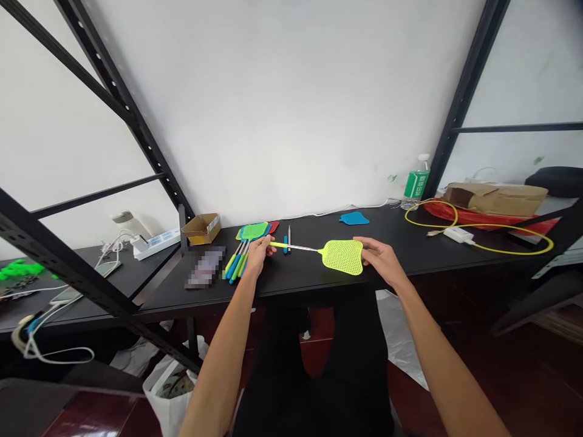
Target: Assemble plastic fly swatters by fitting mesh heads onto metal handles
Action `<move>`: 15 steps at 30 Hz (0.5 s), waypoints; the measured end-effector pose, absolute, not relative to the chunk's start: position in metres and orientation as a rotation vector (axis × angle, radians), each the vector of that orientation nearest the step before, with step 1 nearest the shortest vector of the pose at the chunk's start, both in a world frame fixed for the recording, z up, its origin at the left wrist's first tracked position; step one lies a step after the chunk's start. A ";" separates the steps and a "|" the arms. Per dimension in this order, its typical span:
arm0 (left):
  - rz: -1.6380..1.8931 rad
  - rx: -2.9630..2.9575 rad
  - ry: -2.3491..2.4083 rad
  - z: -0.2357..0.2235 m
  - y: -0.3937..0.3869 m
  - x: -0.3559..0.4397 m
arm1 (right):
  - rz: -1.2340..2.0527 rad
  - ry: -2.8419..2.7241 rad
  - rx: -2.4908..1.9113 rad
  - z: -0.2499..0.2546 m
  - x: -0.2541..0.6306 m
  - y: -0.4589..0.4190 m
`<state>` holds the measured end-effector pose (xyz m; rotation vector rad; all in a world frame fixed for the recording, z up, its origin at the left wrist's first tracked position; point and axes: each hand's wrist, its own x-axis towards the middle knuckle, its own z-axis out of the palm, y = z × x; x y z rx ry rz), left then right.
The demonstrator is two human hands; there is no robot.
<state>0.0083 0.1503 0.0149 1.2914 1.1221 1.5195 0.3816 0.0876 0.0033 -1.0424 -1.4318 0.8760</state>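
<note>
Bare forearms [223,364], left fingers [268,242] around a lime swatter's [334,258] handle [281,244], right fingers [372,244] pinching its head [346,255]

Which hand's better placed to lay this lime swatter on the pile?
Probably your left hand: it grips the lime swatter by its handle, close beside the pile of swatters. Your right hand is at the swatter's outer mesh edge, farther away.

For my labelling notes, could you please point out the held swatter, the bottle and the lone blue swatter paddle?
Held swatter [342,257], head camera: its yellow-green mesh.
Bottle [416,184], head camera: its green label.
Lone blue swatter paddle [354,218], head camera: its middle.
</note>
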 end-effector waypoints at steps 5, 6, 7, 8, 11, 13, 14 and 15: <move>1.525 1.288 1.128 0.015 0.151 0.008 | 0.877 -1.415 -1.065 0.003 0.382 0.088; 1.527 1.287 1.128 0.015 0.151 0.008 | 0.879 -1.422 -1.067 0.004 0.382 0.088; 1.530 1.285 1.129 0.015 0.152 0.008 | 0.879 -1.430 -1.070 0.004 0.381 0.087; 1.532 1.283 1.130 0.015 0.152 0.007 | 0.879 -1.437 -1.075 0.005 0.381 0.087; 1.538 1.276 1.130 0.014 0.153 0.007 | 0.873 -1.458 -1.089 0.005 0.381 0.086; 1.545 1.272 1.127 0.014 0.154 0.006 | 0.857 -1.465 -1.095 0.004 0.381 0.087; 1.549 1.270 1.124 0.013 0.154 0.006 | 0.846 -1.473 -1.102 0.003 0.381 0.088; 1.551 1.271 1.122 0.013 0.154 0.006 | 0.833 -1.484 -1.112 0.002 0.380 0.089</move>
